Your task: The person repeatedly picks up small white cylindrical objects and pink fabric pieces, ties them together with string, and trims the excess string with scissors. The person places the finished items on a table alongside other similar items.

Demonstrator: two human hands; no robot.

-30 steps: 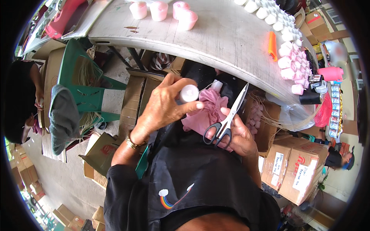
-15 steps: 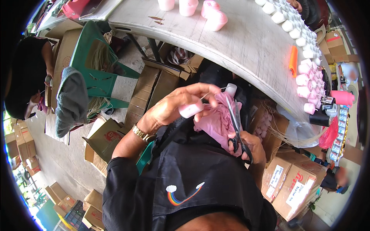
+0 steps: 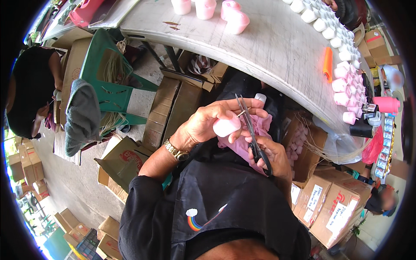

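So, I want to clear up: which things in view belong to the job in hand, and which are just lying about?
Seem to belong:
pink candle in the left hand, wick showing
scissors in the right hand, blades by the wick
similar pink candles on the table

Seem just lying about:
grey towel
green chair
red plastic bag
cardboard box with white labels

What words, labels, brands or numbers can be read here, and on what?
Cardboard carton at right: red logo print, legible, wording not copied.
White labels on that carton: dark lettering, partly readable, not copied.
Open carton at left: red print on its flap, partly readable, not copied.
Strip of packets, far right: print too small.
Pale pink candle in the left hand, scissors: none visible.
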